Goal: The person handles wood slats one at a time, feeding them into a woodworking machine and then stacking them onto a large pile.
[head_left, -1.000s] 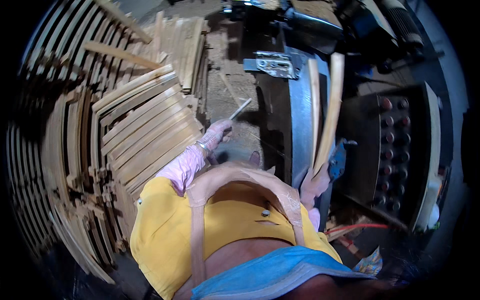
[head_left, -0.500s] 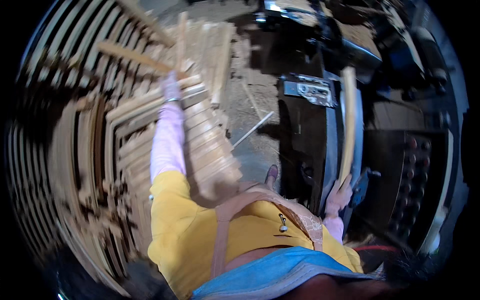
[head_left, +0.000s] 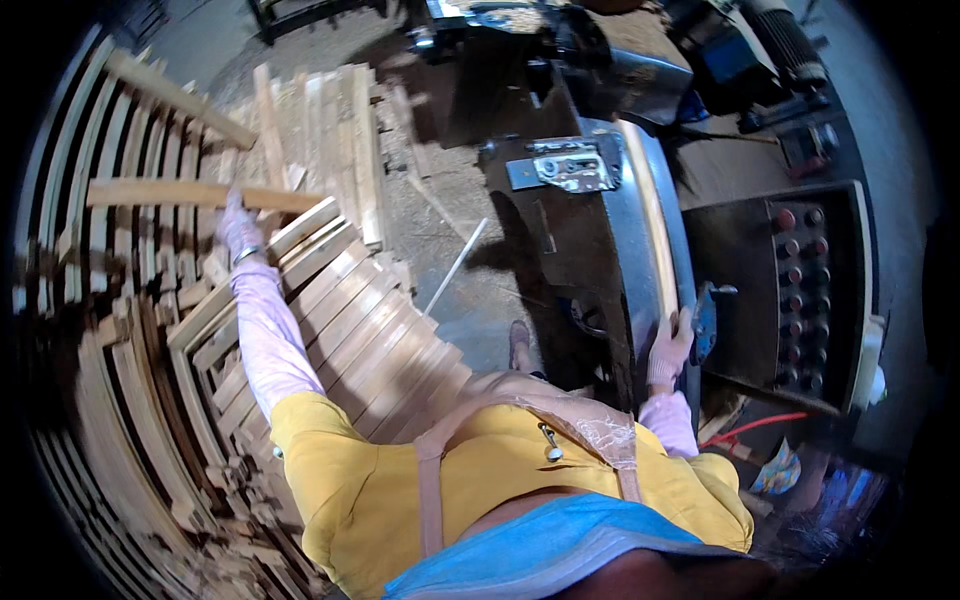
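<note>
My left arm reaches out over a stack of wooden slats [head_left: 350, 310]. The gloved left hand [head_left: 238, 230] is closed on a wooden strip [head_left: 150, 193] that lies crosswise at the far side of the stack; part of the grip is blurred. On my right, the gloved right hand [head_left: 670, 350] grips the near end of another long wooden strip [head_left: 648, 210]. That strip runs away from me along the bluish metal bed [head_left: 622, 250] of a machine. A metal clamp plate [head_left: 570, 168] sits just left of it, and a blue handle [head_left: 706, 320] stands right beside my right hand.
Racks of stacked slats [head_left: 120, 400] fill the left side. A dark control panel with several round buttons [head_left: 800, 290] stands at the right. A thin pale stick [head_left: 458, 265] lies on the dusty floor near my foot [head_left: 519, 345]. A motor [head_left: 785, 40] is at the far right.
The view has swung to the right. My left hand has drawn its strip nearer, and the strip now lies more level across the view. The right-hand strip now lies closer along the machine bed.
</note>
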`<state>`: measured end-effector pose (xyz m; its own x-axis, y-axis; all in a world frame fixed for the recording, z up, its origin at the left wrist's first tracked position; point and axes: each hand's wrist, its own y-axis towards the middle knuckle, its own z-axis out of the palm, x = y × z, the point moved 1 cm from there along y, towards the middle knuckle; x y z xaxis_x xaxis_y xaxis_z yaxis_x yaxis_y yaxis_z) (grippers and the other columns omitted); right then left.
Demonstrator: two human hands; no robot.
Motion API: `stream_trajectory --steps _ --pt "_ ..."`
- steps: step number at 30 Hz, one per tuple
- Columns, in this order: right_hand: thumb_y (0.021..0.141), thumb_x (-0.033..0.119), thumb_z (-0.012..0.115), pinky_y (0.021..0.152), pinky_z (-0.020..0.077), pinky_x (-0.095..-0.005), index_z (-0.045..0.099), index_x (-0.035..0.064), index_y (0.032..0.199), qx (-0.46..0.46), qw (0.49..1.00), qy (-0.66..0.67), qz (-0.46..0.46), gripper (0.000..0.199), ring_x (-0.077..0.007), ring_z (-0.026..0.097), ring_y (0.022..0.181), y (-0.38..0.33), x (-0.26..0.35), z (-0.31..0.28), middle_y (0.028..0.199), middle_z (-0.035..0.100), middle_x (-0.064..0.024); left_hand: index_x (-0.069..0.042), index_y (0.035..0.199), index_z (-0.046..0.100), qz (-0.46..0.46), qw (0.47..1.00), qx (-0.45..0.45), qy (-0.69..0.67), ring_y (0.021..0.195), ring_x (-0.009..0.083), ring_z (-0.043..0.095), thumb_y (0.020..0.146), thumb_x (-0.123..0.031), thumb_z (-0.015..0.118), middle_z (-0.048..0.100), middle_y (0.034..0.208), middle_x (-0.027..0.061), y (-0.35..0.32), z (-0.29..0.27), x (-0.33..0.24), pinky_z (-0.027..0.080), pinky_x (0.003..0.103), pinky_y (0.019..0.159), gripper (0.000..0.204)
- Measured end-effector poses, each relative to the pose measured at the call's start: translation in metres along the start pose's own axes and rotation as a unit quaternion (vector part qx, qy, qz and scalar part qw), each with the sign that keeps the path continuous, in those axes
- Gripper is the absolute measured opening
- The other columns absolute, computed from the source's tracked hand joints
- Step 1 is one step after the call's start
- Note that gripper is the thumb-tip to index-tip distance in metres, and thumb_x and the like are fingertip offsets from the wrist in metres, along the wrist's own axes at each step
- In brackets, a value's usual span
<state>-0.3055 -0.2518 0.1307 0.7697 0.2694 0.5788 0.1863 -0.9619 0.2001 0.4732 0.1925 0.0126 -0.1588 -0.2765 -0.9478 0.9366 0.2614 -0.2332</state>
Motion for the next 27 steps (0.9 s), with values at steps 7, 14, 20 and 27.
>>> stream_trajectory --steps 7,14,20,27 --pt "0.091 0.022 0.072 0.103 0.0499 -0.0433 0.066 -0.0028 0.130 0.127 0.982 -0.008 -0.143 0.046 -0.0382 0.066 0.115 0.057 0.119 0.095 0.123 0.071 -0.0232 -0.003 0.124 0.067 0.389 0.812 0.243 0.360 0.097 0.0324 0.072 0.101 -0.009 0.052 0.072 0.108 0.0199 -0.220 0.062 -0.101 0.059 0.041 0.087 0.028" --pt "0.092 0.017 0.074 0.104 0.0474 -0.0309 0.048 -0.0011 0.151 0.542 0.793 0.223 -0.166 0.067 -0.0201 0.063 0.120 -0.015 0.329 0.137 0.134 0.067 -0.0148 -0.001 0.140 0.058 -0.050 0.808 0.457 0.370 0.118 0.0302 0.064 0.088 -0.043 0.079 0.068 0.129 0.0163 -0.388 0.114 -0.032 0.051 0.041 0.105 0.070" --pt "0.092 0.016 0.072 0.093 0.0507 -0.0335 0.061 0.0006 0.139 0.278 0.950 0.114 -0.086 0.051 -0.0199 0.065 0.106 0.014 0.198 0.034 0.120 0.070 -0.0121 0.000 0.136 0.061 0.220 0.708 0.357 0.569 0.126 0.0418 0.061 0.081 -0.051 0.078 0.066 0.131 0.0264 -0.218 0.057 -0.091 0.048 0.046 0.106 0.077" --pt "0.086 0.028 0.078 0.085 0.0516 -0.0462 0.067 0.0140 0.134 0.019 0.952 -0.287 -0.105 0.051 -0.0355 0.063 0.096 -0.014 -0.025 -0.031 0.101 0.068 -0.0141 -0.007 0.135 0.065 0.075 0.544 0.297 0.781 0.125 0.0378 0.064 0.082 -0.059 0.068 0.067 0.132 0.0237 -0.101 -0.059 -0.071 0.046 0.045 0.108 0.074"
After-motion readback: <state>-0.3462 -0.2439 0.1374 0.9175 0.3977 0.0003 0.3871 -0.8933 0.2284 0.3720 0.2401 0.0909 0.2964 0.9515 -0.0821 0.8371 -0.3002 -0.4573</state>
